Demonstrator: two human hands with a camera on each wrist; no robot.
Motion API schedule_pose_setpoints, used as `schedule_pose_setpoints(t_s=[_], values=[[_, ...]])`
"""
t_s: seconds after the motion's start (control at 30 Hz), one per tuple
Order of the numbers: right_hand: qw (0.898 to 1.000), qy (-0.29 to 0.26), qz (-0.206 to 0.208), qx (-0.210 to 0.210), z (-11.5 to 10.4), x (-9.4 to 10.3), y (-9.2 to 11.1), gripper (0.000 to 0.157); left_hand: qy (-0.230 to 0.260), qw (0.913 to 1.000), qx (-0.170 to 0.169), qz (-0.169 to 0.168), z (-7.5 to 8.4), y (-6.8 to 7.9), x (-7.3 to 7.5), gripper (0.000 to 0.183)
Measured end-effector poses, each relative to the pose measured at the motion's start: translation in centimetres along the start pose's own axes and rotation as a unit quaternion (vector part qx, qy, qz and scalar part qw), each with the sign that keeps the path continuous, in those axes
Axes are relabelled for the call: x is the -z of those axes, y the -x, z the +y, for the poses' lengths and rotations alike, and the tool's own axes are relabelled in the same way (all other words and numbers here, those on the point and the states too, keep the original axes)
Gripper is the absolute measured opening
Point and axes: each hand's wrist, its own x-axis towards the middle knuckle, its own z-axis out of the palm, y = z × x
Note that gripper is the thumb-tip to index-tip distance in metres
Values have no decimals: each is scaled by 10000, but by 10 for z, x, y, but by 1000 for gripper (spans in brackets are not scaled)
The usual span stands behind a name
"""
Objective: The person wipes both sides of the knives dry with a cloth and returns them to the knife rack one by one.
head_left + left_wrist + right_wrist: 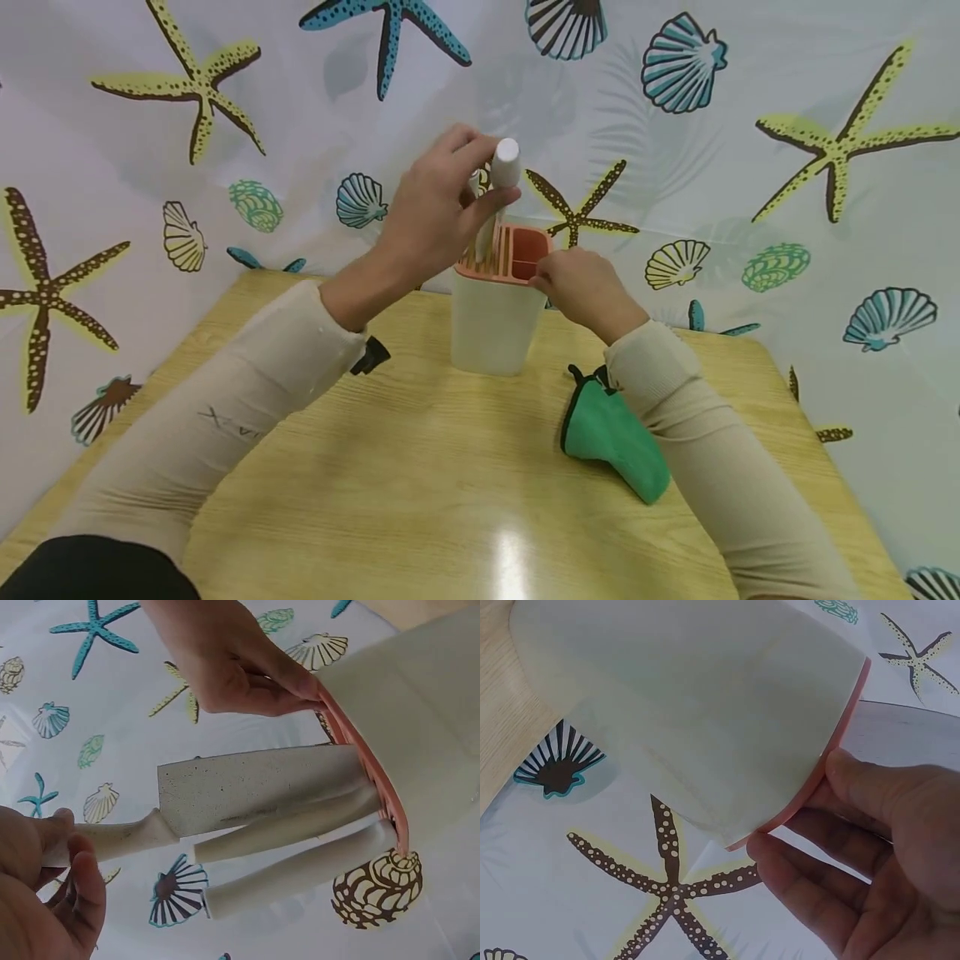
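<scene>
My left hand [431, 204] grips the white handle of a cleaver [262, 787] above a knife holder [489, 329]. In the left wrist view the broad grey blade stands largely out of the slots, its far end hidden inside. Two more white-handled knives, one handle [289, 826] nearest the blade and another handle [300, 871] beyond it, sit in the slots. The holder has a pale body and an orange slotted top [487, 271]. My right hand [585, 287] pinches the holder's orange rim [810, 787] at its right side, thumb and fingers on the edge.
A green cloth item with black trim [611, 433] lies on the wooden table [420, 492], below my right forearm. A small black object [371, 357] shows partly behind my left sleeve. Behind the holder hangs a cloth [300, 108] printed with starfish and shells.
</scene>
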Motion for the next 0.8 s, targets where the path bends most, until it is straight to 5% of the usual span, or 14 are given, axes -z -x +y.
schedule_pose_setpoints(t_s=[0.17, 0.57, 0.8], values=[[9999, -100, 43, -87, 1, -2, 1, 24, -689, 9967, -348, 254, -11, -12, -14, 43], [9999, -111, 30, -35, 2, -3, -2, 24, -1553, 9866, -462, 182, -35, -22, -36, 38], [10000, -72, 27, -33, 3, -3, -2, 25, -1834, 9826, -87, -261, -45, -26, -44, 41]])
